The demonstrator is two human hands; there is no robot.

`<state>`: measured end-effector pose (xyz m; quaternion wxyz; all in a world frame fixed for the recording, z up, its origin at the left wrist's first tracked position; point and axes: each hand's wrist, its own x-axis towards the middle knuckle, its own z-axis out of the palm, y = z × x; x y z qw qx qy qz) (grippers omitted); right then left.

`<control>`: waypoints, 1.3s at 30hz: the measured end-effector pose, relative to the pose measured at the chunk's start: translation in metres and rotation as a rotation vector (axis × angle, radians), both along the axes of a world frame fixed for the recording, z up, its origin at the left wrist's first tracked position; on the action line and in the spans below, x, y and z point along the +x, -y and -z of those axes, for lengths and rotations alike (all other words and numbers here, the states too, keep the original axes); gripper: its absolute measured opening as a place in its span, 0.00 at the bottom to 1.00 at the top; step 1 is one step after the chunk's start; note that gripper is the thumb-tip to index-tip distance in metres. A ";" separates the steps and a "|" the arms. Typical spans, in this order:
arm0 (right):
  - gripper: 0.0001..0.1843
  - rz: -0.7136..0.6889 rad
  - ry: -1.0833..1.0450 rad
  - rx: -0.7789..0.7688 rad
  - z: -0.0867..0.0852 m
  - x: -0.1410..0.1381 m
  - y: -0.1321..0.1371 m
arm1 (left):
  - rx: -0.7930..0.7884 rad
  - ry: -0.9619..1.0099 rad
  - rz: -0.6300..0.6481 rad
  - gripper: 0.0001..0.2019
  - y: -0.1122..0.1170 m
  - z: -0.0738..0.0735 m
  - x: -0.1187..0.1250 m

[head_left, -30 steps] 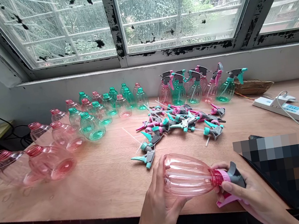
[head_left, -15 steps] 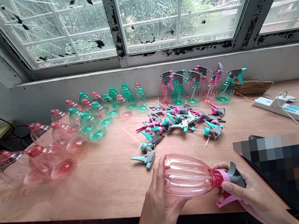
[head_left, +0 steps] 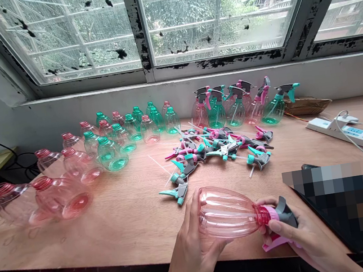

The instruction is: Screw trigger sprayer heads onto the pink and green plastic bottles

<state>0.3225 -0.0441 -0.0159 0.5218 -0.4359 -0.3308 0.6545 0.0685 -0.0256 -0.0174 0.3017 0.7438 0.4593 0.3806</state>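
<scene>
A pink transparent bottle lies on its side above the near edge of the wooden table. My left hand cups its body from below, fingers wrapped round it. My right hand is closed on the pink and grey spray head seated on the bottle's neck. A pile of loose spray heads, pink and teal, lies in the middle of the table beyond the bottle.
Several capless pink and teal bottles stand or lie at the left and back. Several finished spray bottles line the wall under the window. A white power strip lies at right, a dark flat object near my right hand.
</scene>
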 end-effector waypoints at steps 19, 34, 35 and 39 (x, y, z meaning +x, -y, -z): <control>0.24 0.001 0.008 -0.012 -0.002 -0.001 0.000 | 0.049 -0.018 0.027 0.47 -0.002 0.003 -0.001; 0.23 0.002 0.007 -0.010 0.002 0.001 0.001 | 0.043 -0.029 0.009 0.47 -0.002 0.002 -0.001; 0.24 0.000 0.007 -0.010 0.002 0.001 0.001 | 0.042 -0.030 0.013 0.47 -0.002 0.001 -0.001; 0.24 -0.010 0.016 -0.025 0.004 0.003 0.001 | 0.019 -0.019 0.002 0.47 -0.001 -0.002 0.000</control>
